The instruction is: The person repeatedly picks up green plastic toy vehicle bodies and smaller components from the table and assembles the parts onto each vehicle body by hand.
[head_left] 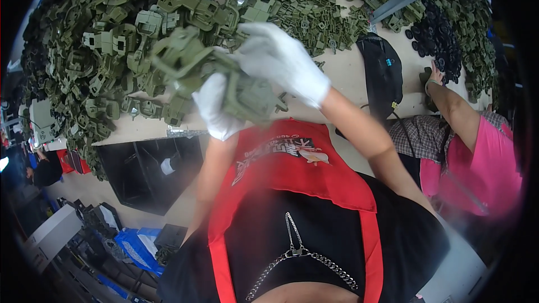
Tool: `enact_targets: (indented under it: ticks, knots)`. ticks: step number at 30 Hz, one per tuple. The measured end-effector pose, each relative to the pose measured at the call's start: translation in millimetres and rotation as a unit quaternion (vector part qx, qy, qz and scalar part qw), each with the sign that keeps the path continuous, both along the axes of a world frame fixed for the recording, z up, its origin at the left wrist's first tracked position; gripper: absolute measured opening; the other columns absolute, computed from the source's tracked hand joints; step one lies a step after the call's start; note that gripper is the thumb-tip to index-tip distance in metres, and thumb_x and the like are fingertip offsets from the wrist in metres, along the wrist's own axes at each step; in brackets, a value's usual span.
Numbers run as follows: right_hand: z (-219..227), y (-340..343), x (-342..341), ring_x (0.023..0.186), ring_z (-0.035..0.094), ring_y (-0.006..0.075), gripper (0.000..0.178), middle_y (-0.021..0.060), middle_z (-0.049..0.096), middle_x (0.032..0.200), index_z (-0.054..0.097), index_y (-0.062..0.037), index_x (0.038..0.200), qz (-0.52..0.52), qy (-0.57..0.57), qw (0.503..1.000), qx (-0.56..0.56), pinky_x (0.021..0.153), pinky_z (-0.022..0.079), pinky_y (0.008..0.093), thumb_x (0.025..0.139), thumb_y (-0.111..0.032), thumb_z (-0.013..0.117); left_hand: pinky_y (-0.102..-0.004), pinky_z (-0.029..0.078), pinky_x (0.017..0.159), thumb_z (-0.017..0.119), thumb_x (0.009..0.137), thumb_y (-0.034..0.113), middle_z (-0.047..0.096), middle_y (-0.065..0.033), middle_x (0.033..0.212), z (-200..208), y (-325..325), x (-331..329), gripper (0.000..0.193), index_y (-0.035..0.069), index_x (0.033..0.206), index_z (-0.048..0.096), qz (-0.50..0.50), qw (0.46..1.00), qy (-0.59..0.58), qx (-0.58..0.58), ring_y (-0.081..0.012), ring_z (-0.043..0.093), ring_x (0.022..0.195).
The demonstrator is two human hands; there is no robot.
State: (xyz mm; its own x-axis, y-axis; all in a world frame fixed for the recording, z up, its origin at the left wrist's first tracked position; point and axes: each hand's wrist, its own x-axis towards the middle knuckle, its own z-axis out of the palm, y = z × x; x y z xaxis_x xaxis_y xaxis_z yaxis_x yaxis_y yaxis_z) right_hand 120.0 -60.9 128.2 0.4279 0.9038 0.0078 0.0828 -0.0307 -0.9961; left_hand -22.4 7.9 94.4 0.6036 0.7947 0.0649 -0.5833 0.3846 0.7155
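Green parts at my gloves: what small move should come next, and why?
Perhaps steady the green parts with your right hand too: your left hand grips them from the lower left, while the right's fingers lie near their upper edge, too blurred to confirm contact.

The right hand [281, 60] and lifted green parts [247, 98] are blurred; whether its fingers [255, 29] touch them is unclear.

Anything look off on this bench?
Yes, mildly: a black bag-like item with a blue-lit display lies on the beige tabletop between loose olive-green plastic parts and a heap of black rings, matching neither. Damage: too cluttered to tell.
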Motion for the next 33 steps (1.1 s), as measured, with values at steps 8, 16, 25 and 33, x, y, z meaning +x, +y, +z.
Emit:
enact_targets:
  ticks: [8,16,25,33]
  knots:
    - [-7.4,-52.0,36.5,0.093,0.061,0.0136,0.051,0.0063,0.069,0.099,0.063,-0.0101,0.116,0.067,0.046,0.99,-0.117,0.086,0.05,0.0296,0.074,-0.034,0.081,-0.0348,0.048,0.085,0.058,0.087,0.015,0.068,-0.0118,0.093,4.2,-13.5,-27.1,0.028,0.0,0.11,0.063,-0.249,0.824,0.449,0.238,-0.021,0.064,0.09]
    - [29.1,-43.7,17.6,0.086,0.067,0.0293,0.071,0.0135,0.069,0.1,0.065,-0.0148,0.116,0.283,-0.268,0.905,-0.173,0.081,0.051,0.0341,0.056,-0.051,0.08,-0.0357,0.051,0.087,0.08,0.059,0.045,0.065,-0.0118,0.108,47.9,21.1,-12.0,0.081,0.007,0.127,0.056,-0.285,0.695,0.454,0.479,-0.027,0.066,0.094]
    - [-16.1,-75.3,2.7,0.098,0.058,0.018,0.06,0.007,0.065,0.104,0.067,-0.0057,0.109,0.138,0.093,0.98,-0.107,0.09,0.044,0.0296,0.053,-0.016,0.089,-0.0353,0.05,0.089,0.082,0.058,0.048,0.067,-0.0192,0.106,46.0,-7.1,-35.8,0.087,-0.003,0.123,0.055,-0.39,0.685,0.547,0.281,-0.0295,0.067,0.098]
    - [-2.4,-71.2,-12.8,0.088,0.06,0.0193,0.046,0.0059,0.063,0.093,0.065,-0.007,0.092,0.157,-0.077,0.984,0.015,0.081,0.046,0.03,0.054,-0.016,0.089,-0.0356,0.05,0.088,0.082,0.055,0.049,0.066,-0.0193,0.106,48.3,-4.6,-47.1,0.084,-0.002,0.117,0.058,-0.4,0.717,0.491,0.289,-0.0302,0.065,0.099]
